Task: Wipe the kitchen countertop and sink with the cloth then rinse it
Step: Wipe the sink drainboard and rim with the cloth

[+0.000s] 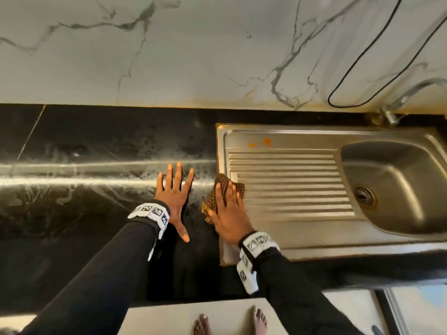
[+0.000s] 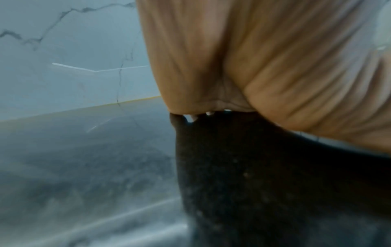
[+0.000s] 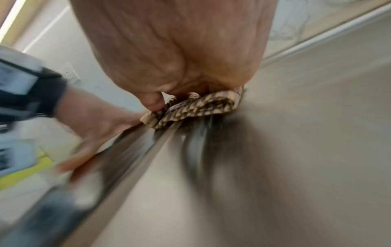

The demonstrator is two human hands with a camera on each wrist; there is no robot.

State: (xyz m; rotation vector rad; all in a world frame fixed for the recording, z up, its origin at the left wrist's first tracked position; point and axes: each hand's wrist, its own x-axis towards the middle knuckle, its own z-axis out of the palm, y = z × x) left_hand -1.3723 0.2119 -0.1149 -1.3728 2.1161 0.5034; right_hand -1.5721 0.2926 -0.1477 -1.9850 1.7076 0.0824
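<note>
A brown-and-yellow checked cloth (image 1: 223, 187) lies across the left rim of the steel sink unit (image 1: 314, 240), half on the ribbed drainboard (image 1: 290, 180). My right hand (image 1: 228, 209) presses flat on the cloth with straight fingers; the right wrist view shows the cloth (image 3: 196, 107) bunched under the palm of the right hand (image 3: 169, 50). My left hand (image 1: 175, 192) rests flat, fingers spread, on the black countertop (image 1: 84, 201) just left of the sink. In the left wrist view the left hand (image 2: 253, 58) fills the frame against the countertop (image 2: 84, 158).
The sink bowl (image 1: 399, 189) with its drain (image 1: 364, 195) is at the right. A tap (image 1: 391, 110) stands behind it, and a black cable (image 1: 362, 68) hangs on the marble wall. Two orange specks (image 1: 261, 142) sit on the drainboard's far edge. Wet streaks cover the countertop.
</note>
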